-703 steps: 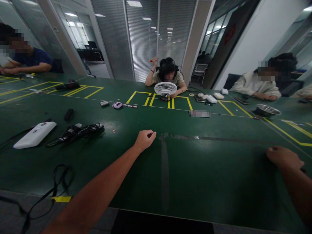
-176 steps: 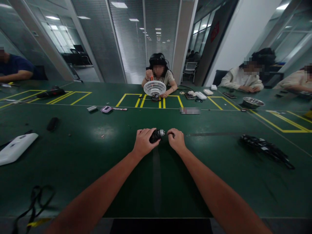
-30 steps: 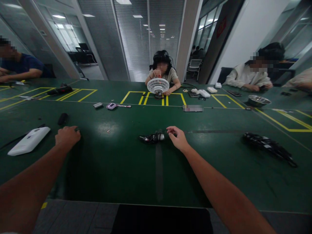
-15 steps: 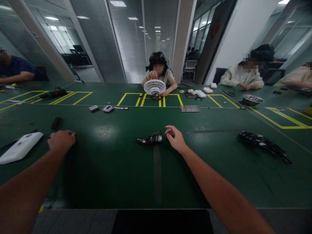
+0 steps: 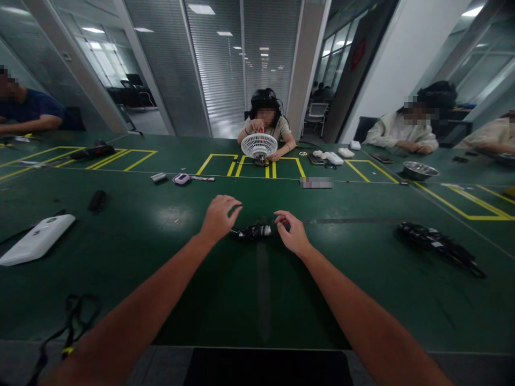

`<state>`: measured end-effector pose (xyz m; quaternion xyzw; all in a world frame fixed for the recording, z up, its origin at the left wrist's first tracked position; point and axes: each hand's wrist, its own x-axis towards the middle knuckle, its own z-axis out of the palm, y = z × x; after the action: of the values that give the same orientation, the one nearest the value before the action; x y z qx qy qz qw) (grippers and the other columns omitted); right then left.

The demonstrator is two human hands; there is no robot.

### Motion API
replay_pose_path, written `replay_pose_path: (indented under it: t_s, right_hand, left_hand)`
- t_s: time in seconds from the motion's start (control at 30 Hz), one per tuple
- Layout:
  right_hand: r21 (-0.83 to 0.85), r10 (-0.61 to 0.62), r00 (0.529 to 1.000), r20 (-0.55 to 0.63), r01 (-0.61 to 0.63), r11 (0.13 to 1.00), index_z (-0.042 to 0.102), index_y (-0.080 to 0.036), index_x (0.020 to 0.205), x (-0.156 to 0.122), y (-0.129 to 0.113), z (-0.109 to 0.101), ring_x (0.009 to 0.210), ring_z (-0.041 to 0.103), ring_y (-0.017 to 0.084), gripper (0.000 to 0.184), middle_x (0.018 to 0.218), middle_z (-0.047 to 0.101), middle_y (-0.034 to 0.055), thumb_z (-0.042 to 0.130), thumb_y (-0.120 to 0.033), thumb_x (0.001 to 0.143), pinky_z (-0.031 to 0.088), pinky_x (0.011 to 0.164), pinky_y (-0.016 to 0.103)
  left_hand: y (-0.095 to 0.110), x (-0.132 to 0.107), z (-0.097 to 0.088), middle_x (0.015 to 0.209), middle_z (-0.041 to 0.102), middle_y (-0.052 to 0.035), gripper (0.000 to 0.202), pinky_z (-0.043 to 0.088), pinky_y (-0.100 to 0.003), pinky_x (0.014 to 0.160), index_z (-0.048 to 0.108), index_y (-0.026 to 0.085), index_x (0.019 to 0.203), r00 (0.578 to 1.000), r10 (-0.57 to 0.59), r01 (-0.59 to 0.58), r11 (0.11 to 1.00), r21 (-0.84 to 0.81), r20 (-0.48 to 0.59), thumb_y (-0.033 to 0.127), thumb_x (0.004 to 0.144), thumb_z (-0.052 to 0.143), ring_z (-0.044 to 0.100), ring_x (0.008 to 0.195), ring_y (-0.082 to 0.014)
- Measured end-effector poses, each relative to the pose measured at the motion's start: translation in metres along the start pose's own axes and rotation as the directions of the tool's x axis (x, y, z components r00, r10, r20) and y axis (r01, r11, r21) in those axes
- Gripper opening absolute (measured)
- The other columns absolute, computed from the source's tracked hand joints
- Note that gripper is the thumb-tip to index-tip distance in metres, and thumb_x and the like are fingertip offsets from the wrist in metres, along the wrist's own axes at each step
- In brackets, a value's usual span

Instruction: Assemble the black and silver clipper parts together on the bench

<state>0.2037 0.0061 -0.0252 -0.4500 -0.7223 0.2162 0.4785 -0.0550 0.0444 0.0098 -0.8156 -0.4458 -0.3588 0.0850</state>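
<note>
A small black device with a silver end [image 5: 254,231] lies on the green table [image 5: 257,289] between my hands. My left hand [image 5: 219,216] hovers just left of it, fingers curled and apart, holding nothing. My right hand [image 5: 293,231] rests just right of the device's silver end, thumb and fingers loosely curved and apart, nothing visible in them.
A bundle of black cables [image 5: 438,245] lies to the right, a white flat box [image 5: 36,239] to the left, a black strap [image 5: 68,327] at the near left edge. Across the table a person holds a white fan [image 5: 259,146]; other people sit at left and right.
My left hand has swung from the far left of the table in to the black device. My right hand has stayed beside it.
</note>
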Motion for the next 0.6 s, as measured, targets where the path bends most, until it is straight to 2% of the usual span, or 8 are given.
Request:
replay_pose_path:
  t_s: [0.1, 0.2, 0.43, 0.6]
  right_hand:
    - [-0.052, -0.048, 0.999, 0.022, 0.049, 0.997, 0.061, -0.018, 0.108, 0.0, -0.008, -0.001, 0.084, 0.059, 0.016, 0.022, 0.094, 0.063, 0.0056, 0.05, -0.021, 0.089, 0.047, 0.079, 0.03]
    - [-0.1, -0.091, 0.994, 0.061, 0.097, 0.99, 0.063, -0.018, 0.101, 0.0, -0.013, 0.0, 0.082, 0.057, 0.016, 0.019, 0.091, 0.063, 0.0059, 0.05, -0.028, 0.092, 0.046, 0.075, 0.029]
    - [-0.114, -0.142, 0.983, 0.12, 0.155, 0.981, 0.065, -0.018, 0.089, 0.001, -0.011, 0.003, 0.076, 0.055, 0.015, 0.016, 0.082, 0.061, 0.0049, 0.055, -0.03, 0.091, 0.043, 0.069, 0.029]
    - [-0.109, -0.125, 0.985, 0.117, 0.138, 0.984, 0.066, -0.018, 0.089, 0.0, -0.012, 0.003, 0.074, 0.055, 0.014, 0.013, 0.081, 0.061, 0.0037, 0.057, -0.026, 0.09, 0.042, 0.068, 0.027]
  left_hand:
    - [0.048, 0.003, 0.018, 0.101, 0.064, -0.0083, 0.018, 0.044, -0.037, 0.088, 0.065, 0.017, 0.101, 0.993, 0.113, -0.111, 0.992, -0.064, 0.026, 0.024, 0.094, 0.05, 0.056, 0.096, -0.0215]
    - [0.069, -0.001, 0.026, 0.101, 0.064, -0.0087, 0.018, 0.045, -0.038, 0.087, 0.064, 0.016, 0.101, 0.982, 0.181, -0.177, 0.981, -0.077, 0.05, 0.021, 0.094, 0.049, 0.056, 0.095, -0.0216]
    - [0.072, -0.014, 0.028, 0.097, 0.064, -0.0086, 0.016, 0.047, -0.038, 0.084, 0.064, 0.016, 0.097, 0.974, 0.211, -0.204, 0.975, -0.094, 0.081, 0.018, 0.093, 0.049, 0.057, 0.091, -0.0216]
    - [0.071, -0.015, 0.028, 0.097, 0.064, -0.0082, 0.015, 0.048, -0.038, 0.083, 0.064, 0.016, 0.097, 0.974, 0.215, -0.207, 0.972, -0.112, 0.072, 0.018, 0.093, 0.049, 0.057, 0.09, -0.021]
